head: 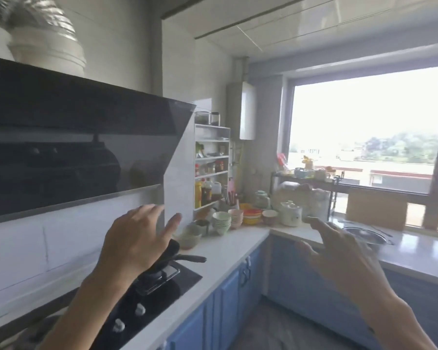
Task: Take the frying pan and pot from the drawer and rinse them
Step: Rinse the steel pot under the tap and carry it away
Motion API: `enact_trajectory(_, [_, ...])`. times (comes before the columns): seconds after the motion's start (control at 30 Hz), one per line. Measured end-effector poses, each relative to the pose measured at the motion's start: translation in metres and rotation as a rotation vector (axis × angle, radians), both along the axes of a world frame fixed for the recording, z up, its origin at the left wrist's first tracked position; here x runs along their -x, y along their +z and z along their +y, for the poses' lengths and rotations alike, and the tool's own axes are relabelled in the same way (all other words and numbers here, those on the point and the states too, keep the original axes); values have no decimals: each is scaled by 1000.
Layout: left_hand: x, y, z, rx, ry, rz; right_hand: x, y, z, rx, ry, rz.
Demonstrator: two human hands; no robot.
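Observation:
My left hand [137, 238] is raised in front of the stove with its fingers spread and nothing in it. My right hand [339, 258] is also raised and empty, fingers apart, in front of the sink [379, 242]. A dark frying pan [177, 253] with a black handle rests on the far burner of the black gas stove [167, 286], partly hidden behind my left hand. A steel basin [364, 236] lies in the sink under the window. The blue cabinets [228, 299] below the counter are closed. No pot is in view.
A black range hood [74, 147] juts out at head height on the left. Stacked bowls [221, 221], a white crock [291, 213] and a shelf rack of bottles [211, 173] crowd the counter corner. A wooden cutting board [376, 208] leans at the window.

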State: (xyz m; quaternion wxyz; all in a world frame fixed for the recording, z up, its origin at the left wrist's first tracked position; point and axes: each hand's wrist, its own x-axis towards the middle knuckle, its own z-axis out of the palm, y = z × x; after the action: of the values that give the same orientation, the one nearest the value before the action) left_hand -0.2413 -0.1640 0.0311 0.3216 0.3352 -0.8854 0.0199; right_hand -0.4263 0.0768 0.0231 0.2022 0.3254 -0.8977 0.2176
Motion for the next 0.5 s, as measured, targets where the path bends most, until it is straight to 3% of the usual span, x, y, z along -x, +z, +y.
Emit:
enact_trajectory(0.17, [147,-5,32,14,-167,11,106,-7,66,36,-167,-24])
enact_trajectory(0.5, [420,-30,113,-78,-415,-155,304,-31,161,84,-357,-106])
